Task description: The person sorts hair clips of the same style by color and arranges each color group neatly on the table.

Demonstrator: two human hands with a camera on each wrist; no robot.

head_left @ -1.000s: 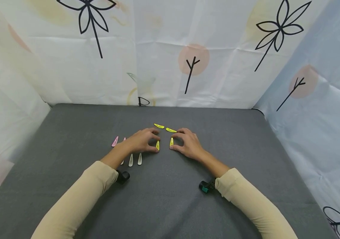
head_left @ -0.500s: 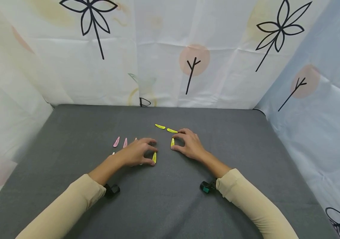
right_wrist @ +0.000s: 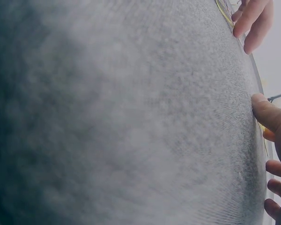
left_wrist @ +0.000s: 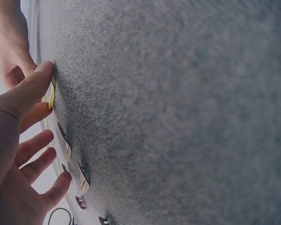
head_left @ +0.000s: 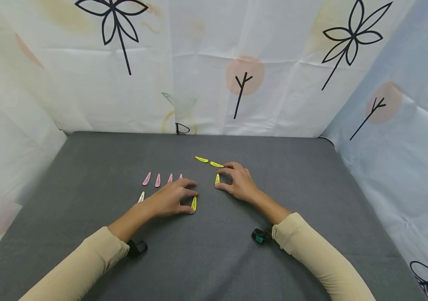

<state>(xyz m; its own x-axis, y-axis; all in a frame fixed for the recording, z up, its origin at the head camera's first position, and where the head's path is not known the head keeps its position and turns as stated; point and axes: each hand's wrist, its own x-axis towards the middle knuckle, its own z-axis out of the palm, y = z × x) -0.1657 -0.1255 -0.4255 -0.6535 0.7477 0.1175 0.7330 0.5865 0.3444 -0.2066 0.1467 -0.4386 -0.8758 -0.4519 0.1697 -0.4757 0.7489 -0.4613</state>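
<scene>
In the head view, my left hand (head_left: 172, 198) pinches a yellow snap hair clip (head_left: 194, 203) by its ends, between thumb and index finger, at the table surface. The left wrist view shows this yellow clip (left_wrist: 52, 95) between the same two fingers. My right hand (head_left: 238, 180) has thumb and index finger at the two ends of another yellow hair clip (head_left: 217, 179), further back and to the right. Beyond them lie two more yellow clips, a left one (head_left: 201, 159) and a right one (head_left: 216, 164) close to my right fingertips.
Several pink hair clips (head_left: 157, 180) form a row left of centre, partly behind my left hand. A white clip (head_left: 141, 196) shows by the left wrist; others (left_wrist: 83, 180) appear in the left wrist view. Printed cloth (head_left: 206, 92) bounds the grey table (head_left: 214, 259).
My left hand has brought its yellow clip toward me and slightly left, away from the right hand's clip. It now covers some white clips. The right hand has stayed in place.
</scene>
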